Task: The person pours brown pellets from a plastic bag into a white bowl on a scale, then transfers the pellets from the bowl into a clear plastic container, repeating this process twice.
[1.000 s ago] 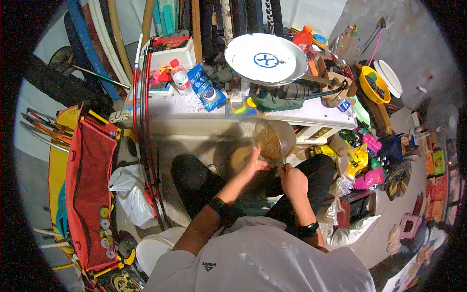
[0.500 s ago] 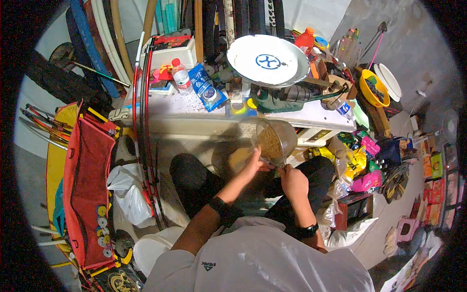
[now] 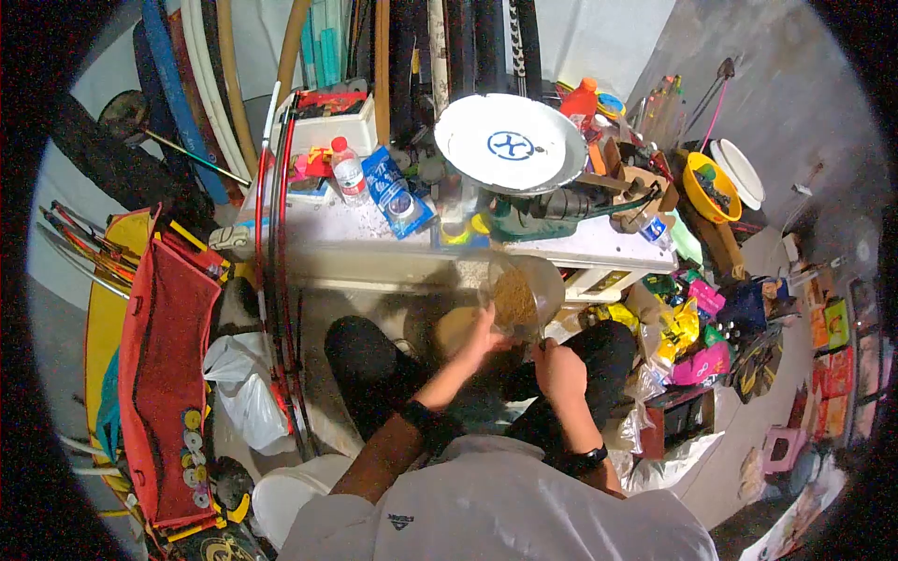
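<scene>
Between my knees I hold a round mesh sieve [image 3: 550, 288] with a heap of brown, coarse grains [image 3: 514, 299] in it. My right hand [image 3: 561, 372] is closed around its handle on the near side. At the sieve's left rim, my left hand [image 3: 475, 344] has its fingers against the edge, partly blurred. The sieve hangs tilted above the floor. Below and to its left is a rounded tan mass [image 3: 458, 329], perhaps fine sifted material; what it rests in is hidden.
A low white table [image 3: 337, 262] ahead carries a scale with a white pan [image 3: 510, 145], a bottle [image 3: 348, 173] and a blue packet [image 3: 400, 198]. Red fishing rods [image 3: 283, 271] lean at the left, near a red bag [image 3: 168, 374]. Colourful packets [image 3: 687, 327] crowd the right.
My view has tilted up a little, so the table sits lower in the picture. The sieve and both hands have shifted slightly left, and the hold is the same.
</scene>
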Demonstrator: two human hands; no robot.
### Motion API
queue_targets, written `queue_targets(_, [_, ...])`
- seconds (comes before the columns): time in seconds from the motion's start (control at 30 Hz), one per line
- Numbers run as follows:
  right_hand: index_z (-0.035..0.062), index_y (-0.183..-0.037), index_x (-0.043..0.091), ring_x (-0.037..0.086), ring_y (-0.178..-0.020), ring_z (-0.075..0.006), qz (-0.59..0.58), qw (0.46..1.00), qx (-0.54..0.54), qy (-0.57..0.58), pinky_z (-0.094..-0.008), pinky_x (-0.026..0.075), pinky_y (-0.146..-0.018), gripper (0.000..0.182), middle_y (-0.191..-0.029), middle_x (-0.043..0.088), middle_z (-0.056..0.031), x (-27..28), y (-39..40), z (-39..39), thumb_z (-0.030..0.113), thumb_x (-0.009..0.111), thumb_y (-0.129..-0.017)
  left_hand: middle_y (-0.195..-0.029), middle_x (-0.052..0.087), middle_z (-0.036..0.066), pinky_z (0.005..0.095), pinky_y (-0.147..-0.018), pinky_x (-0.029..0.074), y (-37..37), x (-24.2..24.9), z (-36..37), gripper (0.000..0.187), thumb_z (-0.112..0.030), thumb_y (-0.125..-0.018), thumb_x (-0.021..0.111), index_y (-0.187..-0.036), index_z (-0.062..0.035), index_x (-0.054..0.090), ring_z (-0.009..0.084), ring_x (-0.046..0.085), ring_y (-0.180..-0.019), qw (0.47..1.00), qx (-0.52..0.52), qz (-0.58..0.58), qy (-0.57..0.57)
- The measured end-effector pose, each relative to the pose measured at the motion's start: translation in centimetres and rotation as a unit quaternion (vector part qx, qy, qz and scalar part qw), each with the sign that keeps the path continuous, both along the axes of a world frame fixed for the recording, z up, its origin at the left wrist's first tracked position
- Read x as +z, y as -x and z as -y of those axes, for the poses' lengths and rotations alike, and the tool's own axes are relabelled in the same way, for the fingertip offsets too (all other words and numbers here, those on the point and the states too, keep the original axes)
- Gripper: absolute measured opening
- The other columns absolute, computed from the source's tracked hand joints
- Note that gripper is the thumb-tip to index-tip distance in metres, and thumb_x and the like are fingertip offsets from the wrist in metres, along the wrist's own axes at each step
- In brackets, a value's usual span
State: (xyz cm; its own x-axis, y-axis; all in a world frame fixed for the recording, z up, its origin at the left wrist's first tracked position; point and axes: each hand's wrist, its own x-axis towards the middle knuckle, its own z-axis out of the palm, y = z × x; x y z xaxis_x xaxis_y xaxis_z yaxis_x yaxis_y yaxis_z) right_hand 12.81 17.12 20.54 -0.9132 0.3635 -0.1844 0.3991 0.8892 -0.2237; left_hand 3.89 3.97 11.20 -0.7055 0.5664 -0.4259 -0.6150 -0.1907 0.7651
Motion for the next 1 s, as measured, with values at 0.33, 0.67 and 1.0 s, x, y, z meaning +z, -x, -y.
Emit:
queue_targets(0.33, [0.0034,-0.086,0.061,0.062,-0.069,-0.0352,-0.017,1.000,-0.005,0.013,-0.0446,0.049,-0.061,0.036,-0.072,0.062,-0.0184,0.0,-0.2,0.0,0.037,0.048,-0.088,-0.139,0.034,0.003,0.0340,-0.077,0.046,-0.1,-0.3,-0.2,0.074,-0.061,-0.089,0.030,-0.141,-0.0088,0.024,0.0179,0.056,-0.088,0.998,0.056,0.009,-0.015])
queue_targets(0.67, [0.0027,-0.086,0.060,0.061,-0.065,-0.0350,-0.011,0.999,-0.004,0.030,-0.0445,0.049,-0.058,0.035,-0.068,0.061,-0.0193,0.6,-0.7,0.3,0.036,0.049,-0.087,-0.068,0.056,0.003,0.0286,-0.057,0.046,-0.4,-2.9,0.6,0.078,-0.067,-0.086,0.020,-0.139,-0.0097,0.028,0.0136,0.054,-0.059,0.996,0.020,-0.079,0.044])
queue_targets(1.0, [0.0021,-0.086,0.058,0.060,-0.062,-0.0363,-0.046,0.999,0.010,0.027,-0.0458,0.048,-0.055,0.033,-0.066,0.061,-0.0190,0.6,-0.5,0.4,0.035,0.053,-0.085,-0.060,0.050,0.002,0.0241,-0.056,0.040,0.5,-2.6,1.0,0.084,-0.071,-0.084,0.018,-0.142,-0.0097,0.018,0.0123,0.050,-0.057,0.995,0.050,-0.076,0.044])
